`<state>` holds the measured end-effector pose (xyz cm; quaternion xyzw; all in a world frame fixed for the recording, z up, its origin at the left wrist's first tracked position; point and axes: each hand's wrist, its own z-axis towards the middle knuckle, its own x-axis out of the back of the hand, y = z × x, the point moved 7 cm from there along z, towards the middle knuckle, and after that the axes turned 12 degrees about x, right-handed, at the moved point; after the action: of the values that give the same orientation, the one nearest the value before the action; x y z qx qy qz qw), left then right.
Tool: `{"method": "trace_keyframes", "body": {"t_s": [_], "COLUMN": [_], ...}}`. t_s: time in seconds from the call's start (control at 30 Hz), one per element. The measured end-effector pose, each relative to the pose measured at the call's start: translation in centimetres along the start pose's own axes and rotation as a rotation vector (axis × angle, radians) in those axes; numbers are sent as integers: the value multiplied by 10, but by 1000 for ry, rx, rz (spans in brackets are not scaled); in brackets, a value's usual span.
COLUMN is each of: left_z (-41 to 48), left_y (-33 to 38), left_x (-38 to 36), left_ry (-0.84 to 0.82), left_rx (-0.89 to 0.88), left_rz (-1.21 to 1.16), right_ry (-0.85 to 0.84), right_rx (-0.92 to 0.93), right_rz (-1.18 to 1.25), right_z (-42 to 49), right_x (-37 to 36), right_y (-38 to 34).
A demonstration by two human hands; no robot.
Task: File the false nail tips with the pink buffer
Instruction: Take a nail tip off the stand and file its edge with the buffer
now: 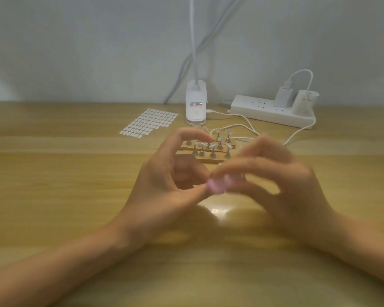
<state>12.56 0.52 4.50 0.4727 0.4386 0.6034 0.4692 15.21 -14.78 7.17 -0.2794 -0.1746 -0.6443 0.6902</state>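
Both hands are held low over the bench (53, 173), close together and blurred by motion. The left hand (173, 180) is seen with its fingers curled, forefinger arched above and thumb stretched toward the right. The right hand (282, 185) is likewise curled, its forefinger reaching across to the left. The buffer (216, 185) is seen only as a pink smear between the left thumb tip and the right forefinger tip, above the bench. Which hand grips it cannot be told, nor whether either hand is closed on anything else.

Just behind the hands, the nail tips (211, 144) are mounted on small metal stands (212, 154) set in rows on a wooden block (208, 161). The block's left end is partly hidden by the left forefinger, its right end by the right hand.

Further back and to the left, a sheet of small pale oval stickers (149, 121) is laid flat. A white lamp clip (196, 103) is stood behind the block, its stem rising out of view. A label (195, 104) with red and dark print is fixed to the clip, too blurred to be read.

To the right, a white power strip (264, 111) is laid along the wall (75, 41), with a charger (283, 96) plugged in and a white adapter (306, 103) beside it. Faint marks on the adapter cannot be read. A white cable (242, 117) is run from the clip across the bench behind the nail tips.
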Motion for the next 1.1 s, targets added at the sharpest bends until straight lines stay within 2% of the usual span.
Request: {"method": "trace_keyframes", "body": {"t_s": [0.07,0.17,0.3,0.4,0.5,0.63,0.77,1.1], "left_z": [0,-1,-1,-1,-1,-1,-2,0], "left_y": [0,1,2,4,2,2,3,2], "left_x": [2,-1,1,-1,1,1,5,8], "left_ry": [11,-9,10,-7,8,7,38,12], "left_rx": [1,-3,2,-3,22,32,8,-29], "left_rz": [-5,4,0,7,-5,22,22,-74], "right_ry": [28,-36,11,-31,17,-34,46,91], "right_rx": [-40,18,-22,36,-27,47,-90,-183], "right_rz": [-10,19,-1,10,-23,-11,-52,138], "right_z": [1,1,3,2,2,1,-4,-17], "right_x": [4,-3,4,-1,5,-2,20,13], "right_y": [5,-1,2,-4,3,-4,24,33]}}
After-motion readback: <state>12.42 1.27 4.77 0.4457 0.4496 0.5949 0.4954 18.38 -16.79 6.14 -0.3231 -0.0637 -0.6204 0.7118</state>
